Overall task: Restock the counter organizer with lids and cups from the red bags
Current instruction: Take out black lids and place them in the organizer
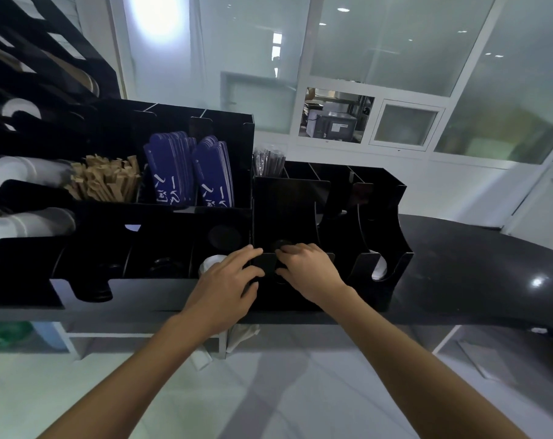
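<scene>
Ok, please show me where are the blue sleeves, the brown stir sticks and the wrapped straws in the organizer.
blue sleeves (213,175), head view, on the printed face of the right stack.
brown stir sticks (105,180), head view, on the middle of the pile.
wrapped straws (268,161), head view, on the upper ends of the bundle.

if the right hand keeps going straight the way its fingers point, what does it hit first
Probably the black lid right at the right hand fingertips, inside the organizer compartment; they may already be touching it. Depth is hard to judge against so much black.
</scene>
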Tool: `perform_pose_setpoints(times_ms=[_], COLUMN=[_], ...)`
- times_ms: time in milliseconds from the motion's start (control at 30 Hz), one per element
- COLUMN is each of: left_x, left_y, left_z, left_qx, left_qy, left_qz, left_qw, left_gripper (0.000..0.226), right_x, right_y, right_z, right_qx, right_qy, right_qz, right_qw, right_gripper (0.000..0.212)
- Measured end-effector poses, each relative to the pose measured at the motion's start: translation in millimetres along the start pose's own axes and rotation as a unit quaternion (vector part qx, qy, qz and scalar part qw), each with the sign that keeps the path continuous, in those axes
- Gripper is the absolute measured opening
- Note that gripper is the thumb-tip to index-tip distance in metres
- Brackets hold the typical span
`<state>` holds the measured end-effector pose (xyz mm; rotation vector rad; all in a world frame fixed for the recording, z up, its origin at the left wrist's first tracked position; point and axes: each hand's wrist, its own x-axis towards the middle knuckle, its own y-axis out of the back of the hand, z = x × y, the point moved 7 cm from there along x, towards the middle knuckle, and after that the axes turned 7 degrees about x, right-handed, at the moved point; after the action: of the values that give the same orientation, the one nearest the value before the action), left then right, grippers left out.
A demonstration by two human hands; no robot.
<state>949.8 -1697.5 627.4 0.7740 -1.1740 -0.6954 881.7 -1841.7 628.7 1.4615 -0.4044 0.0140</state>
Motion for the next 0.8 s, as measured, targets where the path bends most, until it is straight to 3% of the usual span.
perform_pose_setpoints(times_ms=[267, 433, 533, 700, 800], left_x=[2, 5, 1, -8, -10], left_y=[0, 4, 4, -6, -32], left_z=[2, 1, 7, 45, 80], left_qx=[0.02, 0.039, 0.067, 0.048, 0.015], left_qy=[-0.002, -0.007, -0.011, -0.085, -0.106], left_qz=[-0.003, -0.039, -0.055, -0.038, -0.085], left_qw=[1.0, 0.998, 0.996, 0.995, 0.991], left_gripper=[0.024, 0.036, 0.045, 0.041, 0.044], right_x=[1, -8, -27, -95, -152], right_y=[3, 8, 24, 53, 55], right_z=[-5, -5, 0, -2, 4], right_qx=[-0.011, 0.008, 0.043, 0.082, 0.101], right_qy=[0.004, -0.017, -0.057, -0.136, -0.213], right_qz=[-0.019, -0.024, 0.011, 0.074, 0.084], right_qw=[1.0, 1.0, 0.997, 0.985, 0.968], right_gripper=[0.046, 0.055, 0.055, 0.043, 0.039])
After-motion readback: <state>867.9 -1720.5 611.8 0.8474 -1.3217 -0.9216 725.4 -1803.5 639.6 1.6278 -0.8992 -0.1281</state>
